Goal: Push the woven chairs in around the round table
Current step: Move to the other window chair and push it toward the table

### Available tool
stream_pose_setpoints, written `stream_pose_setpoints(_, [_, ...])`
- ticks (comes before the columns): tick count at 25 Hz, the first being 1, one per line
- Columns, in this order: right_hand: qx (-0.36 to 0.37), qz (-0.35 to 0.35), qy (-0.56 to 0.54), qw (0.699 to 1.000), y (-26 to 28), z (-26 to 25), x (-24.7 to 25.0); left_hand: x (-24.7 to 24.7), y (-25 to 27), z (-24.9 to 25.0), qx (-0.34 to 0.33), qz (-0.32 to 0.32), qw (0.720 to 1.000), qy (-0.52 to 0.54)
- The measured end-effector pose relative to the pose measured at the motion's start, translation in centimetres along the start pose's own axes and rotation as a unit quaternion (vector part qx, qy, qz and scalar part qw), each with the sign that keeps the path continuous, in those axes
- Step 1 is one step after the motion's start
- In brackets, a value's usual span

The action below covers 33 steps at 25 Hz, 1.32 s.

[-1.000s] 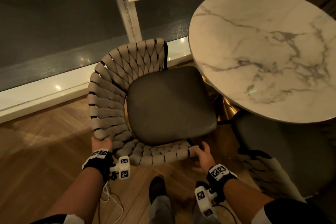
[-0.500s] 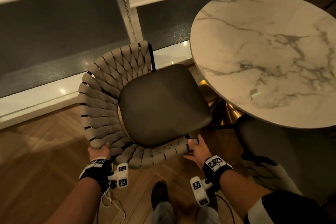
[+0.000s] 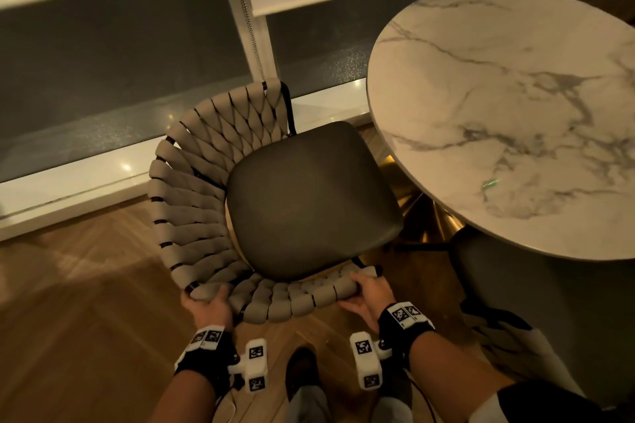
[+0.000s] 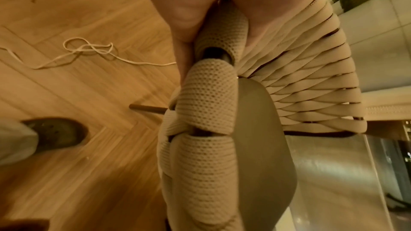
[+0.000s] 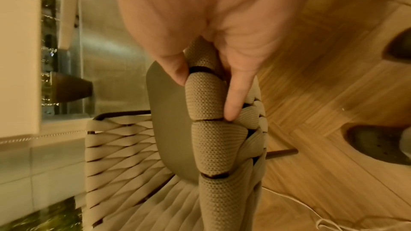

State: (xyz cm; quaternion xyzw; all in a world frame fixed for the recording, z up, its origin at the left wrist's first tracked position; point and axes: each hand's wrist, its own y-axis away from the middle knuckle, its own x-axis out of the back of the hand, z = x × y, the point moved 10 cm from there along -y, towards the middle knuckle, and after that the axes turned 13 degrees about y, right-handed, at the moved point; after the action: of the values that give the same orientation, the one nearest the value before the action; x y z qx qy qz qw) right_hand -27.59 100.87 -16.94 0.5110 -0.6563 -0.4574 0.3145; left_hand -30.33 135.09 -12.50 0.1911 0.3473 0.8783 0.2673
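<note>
Bare forearms; black wrist straps [image 3: 405, 321] bearing square black-and-white tags; white tagged camera blocks [image 3: 255, 369] underneath; thin white cable [image 4: 89, 53]; grey trousers [image 3: 305, 403], dark shoes [image 3: 300, 366].

The woven chair [image 3: 192, 203] has beige mesh-textured bands on a black frame and a dark grey seat [image 3: 309, 199]. The round tabletop [image 3: 515, 120] is white marble with grey veins. The floor [image 3: 86, 319] is warm brown herringbone wood.

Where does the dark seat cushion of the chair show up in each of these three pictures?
Head: seat cushion sits mid-picture, left of the table.
Left wrist: seat cushion runs down the lower middle-right.
Right wrist: seat cushion is a strip at the centre.
Shared landmark: the woven rim that both hands grip.
</note>
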Motion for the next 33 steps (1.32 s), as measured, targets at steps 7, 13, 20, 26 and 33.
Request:
stream_pose_setpoints(7, [0.022,0.031,0.011,0.999,-0.8,-2.6,-0.5,-2.4,-1.1,1.9,-0.026,-0.034,0.999,0.01])
stream_pose_setpoints(13, [0.018,0.038,0.015,0.999,-0.6,-5.0,-1.2,-4.5,-2.8,3.5,-0.024,-0.046,0.997,-0.051])
stream_pose_setpoints(20, [0.014,0.026,-0.007,1.0,0.1,-5.5,-1.7,-5.0,-3.0,2.9,0.0,-0.056,0.997,-0.054])
stream_pose_setpoints(26, [0.01,0.03,-0.009,0.999,0.1,-4.3,-0.9,-4.7,-3.0,2.7,-0.023,-0.053,0.994,-0.088])
stream_pose_setpoints(33, [0.014,0.024,-0.008,1.0,-0.2,-4.5,-0.9,-4.5,-3.7,2.6,-0.046,-0.019,0.995,-0.085])
